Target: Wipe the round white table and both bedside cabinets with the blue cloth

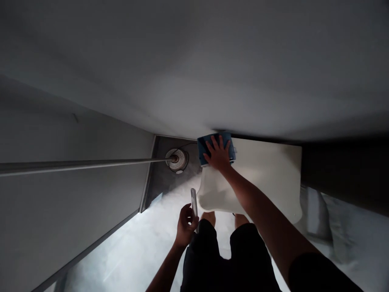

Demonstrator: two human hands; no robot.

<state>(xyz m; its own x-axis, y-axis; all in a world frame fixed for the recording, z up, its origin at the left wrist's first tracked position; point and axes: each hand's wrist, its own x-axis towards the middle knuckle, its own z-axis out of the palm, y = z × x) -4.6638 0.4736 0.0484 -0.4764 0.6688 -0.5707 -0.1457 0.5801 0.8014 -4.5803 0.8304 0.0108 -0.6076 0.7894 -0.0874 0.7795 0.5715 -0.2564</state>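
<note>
My left hand (184, 228) is closed around a smartphone (193, 202), which it holds upright on its edge beside my knee. My right arm reaches out over a pale tabletop (267, 178). With its fingers spread, my right hand (220, 156) rests on top of a dark blue box-like thing (202, 147) at the table's far left corner, against the wall. The hand covers much of this thing, and I cannot make out exactly what it is.
Left of the table a floor stand with a round woven-looking base (178, 159) carries a long pole (91, 167). Grey walls (194, 97) meet behind it. Bright light falls on the floor (130, 247). A dark area (343, 174) borders the table's right side.
</note>
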